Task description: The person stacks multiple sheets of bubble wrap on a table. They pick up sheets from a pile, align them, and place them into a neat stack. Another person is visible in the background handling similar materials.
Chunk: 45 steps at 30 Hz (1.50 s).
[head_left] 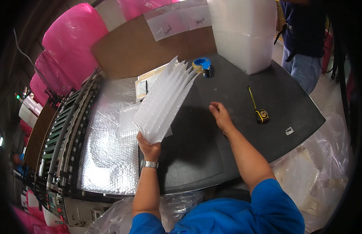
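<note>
Left hand [150, 150] grips fanned bubble-wrap sheets [163, 103] by their lower end, left of frame centre; right hand [222, 117] empty, fingers loosely curled, at centre; sheets could slip apart, likely cause: one-ended hold

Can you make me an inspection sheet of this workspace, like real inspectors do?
Surface: black table; bubble wrap spread at left.
Job's things: fanned bubble-wrap pieces, tilted.
Clutter: blue tape dispenser; tape measure, partly pulled out; papers with pen.
Grips: left hand holds the pieces' lower end; right hand loosely open, nothing seen in it.
Cables: one thin cable, upper left.
Surroundings: pink bundles, slatted machine, person in dark top.
</note>
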Available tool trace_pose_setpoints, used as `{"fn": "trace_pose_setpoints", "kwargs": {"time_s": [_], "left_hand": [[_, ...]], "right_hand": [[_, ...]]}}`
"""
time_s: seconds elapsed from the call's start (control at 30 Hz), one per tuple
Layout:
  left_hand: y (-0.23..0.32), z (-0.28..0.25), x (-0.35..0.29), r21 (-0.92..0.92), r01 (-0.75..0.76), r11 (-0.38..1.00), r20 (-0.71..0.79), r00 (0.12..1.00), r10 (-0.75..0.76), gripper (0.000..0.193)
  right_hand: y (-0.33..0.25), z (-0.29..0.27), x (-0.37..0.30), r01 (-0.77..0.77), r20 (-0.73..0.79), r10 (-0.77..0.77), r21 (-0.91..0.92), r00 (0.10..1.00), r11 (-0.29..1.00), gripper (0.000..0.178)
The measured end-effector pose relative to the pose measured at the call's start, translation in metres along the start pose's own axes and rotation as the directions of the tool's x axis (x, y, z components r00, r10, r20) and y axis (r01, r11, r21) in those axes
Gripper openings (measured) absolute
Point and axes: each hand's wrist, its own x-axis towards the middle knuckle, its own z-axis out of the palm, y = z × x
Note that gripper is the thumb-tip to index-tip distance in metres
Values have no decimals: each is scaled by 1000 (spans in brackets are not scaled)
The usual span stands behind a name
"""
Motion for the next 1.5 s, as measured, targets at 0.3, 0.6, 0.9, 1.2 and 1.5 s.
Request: {"fn": "trace_pose_setpoints", "kwargs": {"time_s": [0.3, 0.6, 0.9, 1.2, 1.5], "left_hand": [[0, -1, -1, -5, -144, 990, 31, 989, 144, 66], [4, 1, 7, -96, -275, 957, -3, 961, 276, 64], [-26, 8, -4, -811, 344, 474, 176, 915, -362, 68], [-5, -6, 1, -151, 45, 988, -51, 997, -53, 65], [10, -14, 14, -156, 151, 976, -178, 968, -178, 60]], "right_hand": [[0, -1, -1, -23, 23, 23, -9, 999, 1000, 47], [-5, 1, -4, -20, 40, 20, 4, 999, 1000, 42], [-6, 1, -3, -44, 46, 44, 1, 998, 999, 35], [-4, 1, -2, -51, 57, 49, 38, 997, 998, 31], [-2, 2, -2, -32, 59, 30, 30, 998, 999, 31]]}}
